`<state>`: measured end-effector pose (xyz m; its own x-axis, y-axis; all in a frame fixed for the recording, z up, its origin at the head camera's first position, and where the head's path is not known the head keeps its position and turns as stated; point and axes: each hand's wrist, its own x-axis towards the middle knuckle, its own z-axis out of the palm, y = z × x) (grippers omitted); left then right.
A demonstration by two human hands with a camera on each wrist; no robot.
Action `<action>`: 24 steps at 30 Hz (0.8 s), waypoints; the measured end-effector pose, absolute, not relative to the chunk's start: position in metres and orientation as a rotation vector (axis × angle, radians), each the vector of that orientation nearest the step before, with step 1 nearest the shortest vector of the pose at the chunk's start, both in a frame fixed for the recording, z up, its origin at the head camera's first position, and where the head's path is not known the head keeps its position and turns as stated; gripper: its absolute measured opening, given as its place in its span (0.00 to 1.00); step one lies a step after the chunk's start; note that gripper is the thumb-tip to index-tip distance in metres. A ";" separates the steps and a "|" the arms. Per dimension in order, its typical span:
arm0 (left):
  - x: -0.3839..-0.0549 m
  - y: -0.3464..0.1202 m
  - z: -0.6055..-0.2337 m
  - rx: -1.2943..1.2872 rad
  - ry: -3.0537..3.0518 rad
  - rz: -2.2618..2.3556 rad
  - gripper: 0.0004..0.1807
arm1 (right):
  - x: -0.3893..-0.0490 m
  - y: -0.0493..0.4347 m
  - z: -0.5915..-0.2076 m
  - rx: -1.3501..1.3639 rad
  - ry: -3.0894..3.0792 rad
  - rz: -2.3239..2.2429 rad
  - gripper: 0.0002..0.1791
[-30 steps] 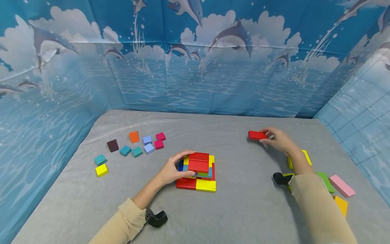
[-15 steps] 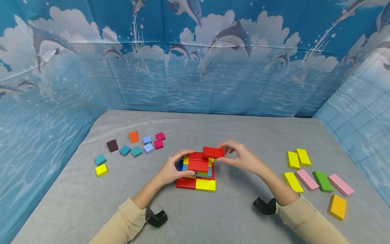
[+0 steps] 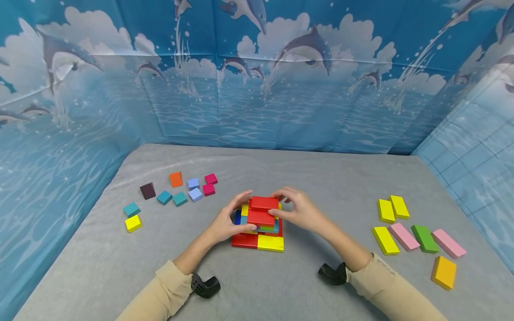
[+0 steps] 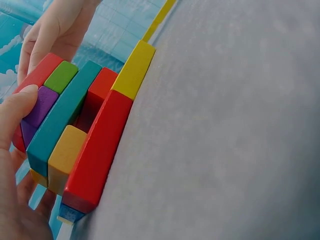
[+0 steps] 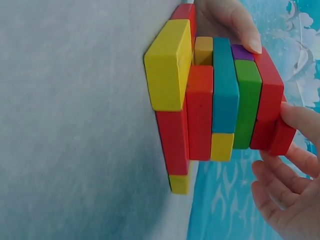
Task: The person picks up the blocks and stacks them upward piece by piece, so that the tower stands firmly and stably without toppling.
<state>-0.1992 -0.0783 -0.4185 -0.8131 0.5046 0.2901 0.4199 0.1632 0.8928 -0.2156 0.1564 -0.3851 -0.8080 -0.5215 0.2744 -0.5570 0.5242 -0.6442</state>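
Note:
A layered stack of coloured wooden blocks (image 3: 271, 243) stands at the middle of the table, with red and yellow pieces along its front base. My left hand (image 3: 225, 223) holds the stack from the left. In the left wrist view its thumb presses by a purple block (image 4: 42, 106) near the top. On the right, my right hand (image 3: 304, 211) pinches a red block (image 3: 265, 203) that lies on the rear of the red top layer. The right wrist view shows that red block (image 5: 283, 137) between thumb and fingers, flush over the red layer. Green and teal blocks show below it.
Small blocks lie at left, among them an orange one (image 3: 176, 179), a dark brown one (image 3: 147, 191) and a yellow one (image 3: 133, 223). Several longer blocks lie at right, including a green one (image 3: 425, 239) and an orange-yellow one (image 3: 444, 272). A dolphin-print curtain (image 3: 249, 111) stands behind.
My right hand has carried the red block leftward from the right side of the table onto the top of the stack. My left hand has stayed at the stack.

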 end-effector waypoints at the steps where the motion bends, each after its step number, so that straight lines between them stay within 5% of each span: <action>1: -0.199 -0.078 -0.419 0.936 2.337 1.756 0.40 | -0.216 0.155 -0.385 0.956 -2.701 1.171 0.19; 24: -0.196 -0.077 -0.418 1.005 2.367 1.723 0.34 | -0.216 0.156 -0.388 0.942 -2.653 1.221 0.22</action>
